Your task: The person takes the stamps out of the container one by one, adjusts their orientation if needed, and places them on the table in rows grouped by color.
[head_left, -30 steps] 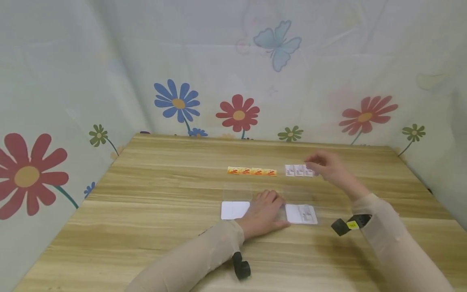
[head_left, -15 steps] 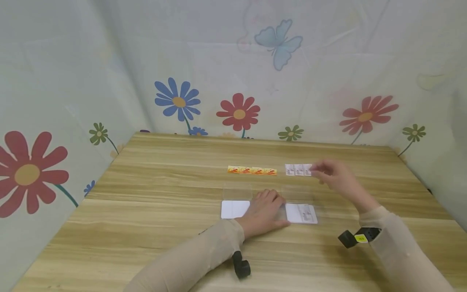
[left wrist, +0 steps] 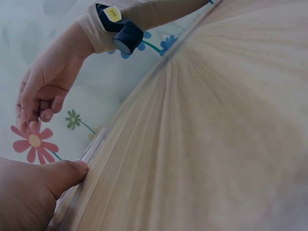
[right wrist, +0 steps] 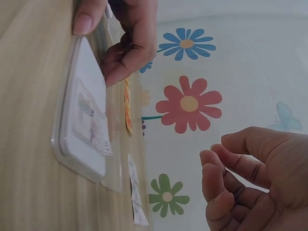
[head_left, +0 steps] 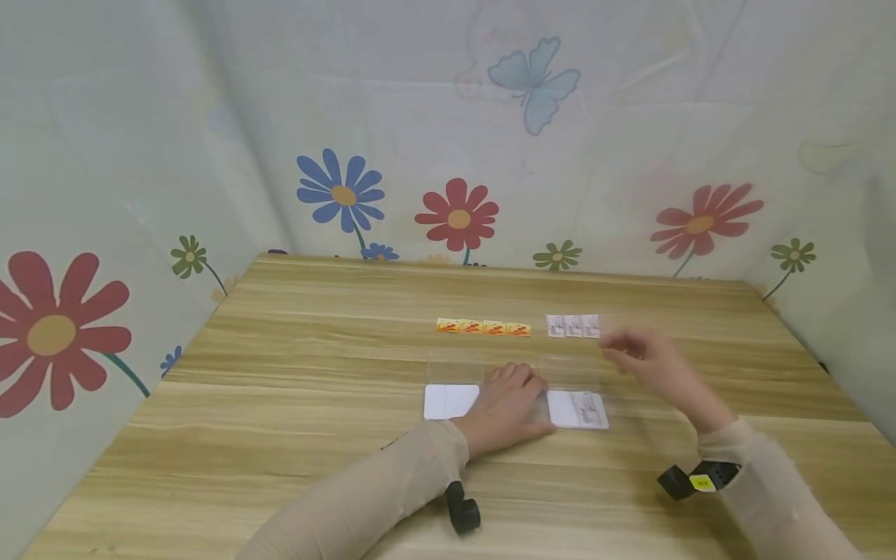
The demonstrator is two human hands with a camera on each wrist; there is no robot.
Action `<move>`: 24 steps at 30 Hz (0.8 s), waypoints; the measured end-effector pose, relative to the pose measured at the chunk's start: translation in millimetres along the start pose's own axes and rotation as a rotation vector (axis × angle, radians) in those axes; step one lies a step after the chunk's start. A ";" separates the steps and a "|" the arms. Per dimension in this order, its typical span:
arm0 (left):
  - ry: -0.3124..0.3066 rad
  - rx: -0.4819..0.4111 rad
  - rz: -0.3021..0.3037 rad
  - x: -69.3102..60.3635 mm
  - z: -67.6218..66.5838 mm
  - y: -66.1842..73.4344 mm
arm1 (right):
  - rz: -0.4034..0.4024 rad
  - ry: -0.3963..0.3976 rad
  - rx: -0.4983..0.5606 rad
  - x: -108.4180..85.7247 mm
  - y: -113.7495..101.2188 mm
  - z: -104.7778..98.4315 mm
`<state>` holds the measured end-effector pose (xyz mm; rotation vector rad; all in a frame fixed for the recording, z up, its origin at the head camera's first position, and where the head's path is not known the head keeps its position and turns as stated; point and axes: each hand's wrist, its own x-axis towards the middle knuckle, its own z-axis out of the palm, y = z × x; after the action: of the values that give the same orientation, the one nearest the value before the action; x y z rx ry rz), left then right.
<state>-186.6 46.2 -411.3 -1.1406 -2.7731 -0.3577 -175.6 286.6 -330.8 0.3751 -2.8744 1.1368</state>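
Note:
My left hand (head_left: 507, 408) lies between two white-bottomed plastic cases with clear lids laid back. Its thumb and curled fingers hold the left end of the right case (head_left: 563, 412); in the right wrist view the thumb touches one corner of that case (right wrist: 67, 139). A small white printed packet (head_left: 586, 409) lies in the case's right part. The left case (head_left: 441, 402) is partly covered by my left hand. My right hand (head_left: 651, 362) hovers right of a row of three white printed packets (head_left: 572, 326). In the right wrist view its fingers are loosely bent, with nothing visible between them.
A row of several orange-yellow packets (head_left: 483, 327) lies left of the white ones. The clear lids (head_left: 570, 372) lie behind the cases on the wooden table (head_left: 280, 373). A flower-printed curtain (head_left: 392, 101) stands behind the table's back edge.
My right hand has moved away from the white packets, to the right and toward me, uncovering the rightmost one. The left hand and both cases have stayed in place.

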 end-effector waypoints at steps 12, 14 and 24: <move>-0.021 -0.002 -0.005 2.2 -4.4 0.1 | -0.024 0.008 0.001 -13.4 10.2 5.6; -0.025 -0.002 -0.007 2.3 -4.4 -0.4 | -0.019 0.003 -0.018 -15.2 11.5 6.6; -0.029 -0.018 -0.010 2.9 -4.7 -1.0 | -0.024 -0.016 -0.045 -22.1 19.0 16.5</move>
<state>-189.3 46.2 -406.3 -1.1456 -2.8066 -0.3705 -157.6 293.4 -358.1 0.4176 -2.8948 1.0683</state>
